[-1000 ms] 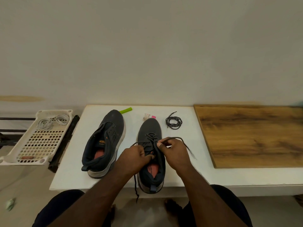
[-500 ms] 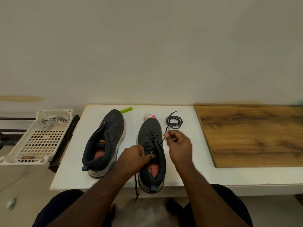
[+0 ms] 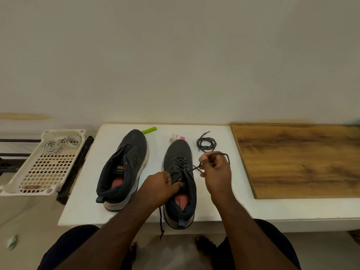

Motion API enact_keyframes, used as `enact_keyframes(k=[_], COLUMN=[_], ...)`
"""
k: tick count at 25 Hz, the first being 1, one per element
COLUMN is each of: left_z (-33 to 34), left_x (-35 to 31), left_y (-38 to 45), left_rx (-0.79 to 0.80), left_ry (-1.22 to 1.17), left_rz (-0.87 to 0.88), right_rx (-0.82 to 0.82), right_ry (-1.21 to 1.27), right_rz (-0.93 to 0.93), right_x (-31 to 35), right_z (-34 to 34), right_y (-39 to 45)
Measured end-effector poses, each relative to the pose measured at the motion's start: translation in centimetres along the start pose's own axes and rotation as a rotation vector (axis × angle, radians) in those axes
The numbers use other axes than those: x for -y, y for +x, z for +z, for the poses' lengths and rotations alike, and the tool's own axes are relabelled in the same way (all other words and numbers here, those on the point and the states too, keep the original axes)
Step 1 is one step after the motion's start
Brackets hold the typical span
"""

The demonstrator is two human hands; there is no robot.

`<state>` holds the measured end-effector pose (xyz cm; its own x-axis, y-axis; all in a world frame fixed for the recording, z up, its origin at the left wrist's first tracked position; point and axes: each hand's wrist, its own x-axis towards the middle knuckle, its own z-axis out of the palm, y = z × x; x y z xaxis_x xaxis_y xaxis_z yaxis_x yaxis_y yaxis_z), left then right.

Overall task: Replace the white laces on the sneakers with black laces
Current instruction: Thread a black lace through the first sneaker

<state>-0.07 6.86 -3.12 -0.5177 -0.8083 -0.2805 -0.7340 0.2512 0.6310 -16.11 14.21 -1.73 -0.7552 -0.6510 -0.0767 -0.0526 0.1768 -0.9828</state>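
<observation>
A: what's nearest? 
B: left hand (image 3: 158, 185) curled on the right shoe's (image 3: 180, 184) collar, holding it down on the white table (image 3: 81, 207). One lace end (image 3: 161, 224) dangles off the front edge

A: and the other hand? 
B: right hand (image 3: 216, 172) pinches the black lace (image 3: 196, 168) just beside that shoe, pulled out from the eyelets. Left shoe (image 3: 124, 168) alongside has no laces. Spare black lace (image 3: 206, 143) coiled farther back, white laces (image 3: 62, 143) off in the tray (image 3: 29, 184)
</observation>
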Motion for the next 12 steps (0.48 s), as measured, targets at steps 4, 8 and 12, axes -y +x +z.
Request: enact_keyframes(k=[4, 8, 12], left_z=[0.5, -0.4, -0.8], left_x=[0.0, 0.1, 0.4], left_y=[-0.3, -0.2, -0.3], left_rx=[-0.124, -0.176, -0.177], left_ry=[0.012, -0.036, -0.065], left_rz=[0.073, 0.048, 0.034], right_rx=[0.192, 0.133, 0.11], right_ry=[-0.175, 0.035, 0.172], right_rz=[0.092, 0.248, 0.365], right_x=[-0.9, -0.5, 0.5], right_z=[0.8, 0.5, 0.3], right_y=[-0.3, -0.2, -0.3])
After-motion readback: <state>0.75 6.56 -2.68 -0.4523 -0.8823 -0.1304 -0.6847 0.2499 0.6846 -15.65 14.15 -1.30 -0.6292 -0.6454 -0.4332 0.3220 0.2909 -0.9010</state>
